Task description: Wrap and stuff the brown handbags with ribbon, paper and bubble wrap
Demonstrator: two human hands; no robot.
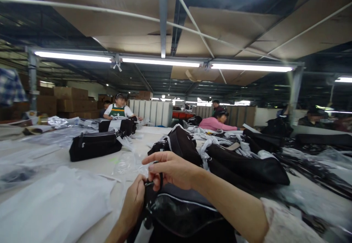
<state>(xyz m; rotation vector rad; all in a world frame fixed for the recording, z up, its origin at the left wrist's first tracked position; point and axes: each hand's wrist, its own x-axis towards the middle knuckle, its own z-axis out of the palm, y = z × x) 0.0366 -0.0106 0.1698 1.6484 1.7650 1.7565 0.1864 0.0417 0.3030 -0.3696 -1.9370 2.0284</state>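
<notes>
Apparently strap handling underway: right hand [171,169], fingers curled round black strap [161,181]; left hand [134,198], fingers gripping end of black bag [187,215], below both. Next move likely needs bag steady.

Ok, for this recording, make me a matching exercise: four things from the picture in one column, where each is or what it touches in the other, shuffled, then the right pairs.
Things:
1. right hand
2. near black bag
3. large white sheet
4. cardboard boxes

Places and states:
A. spread out at the lower left of the picture
B. stacked in the background, on the left
C. fingers at a narrow black strap
D. at the bottom of the picture, around the middle

Right pairs: 1-C; 2-D; 3-A; 4-B
</notes>
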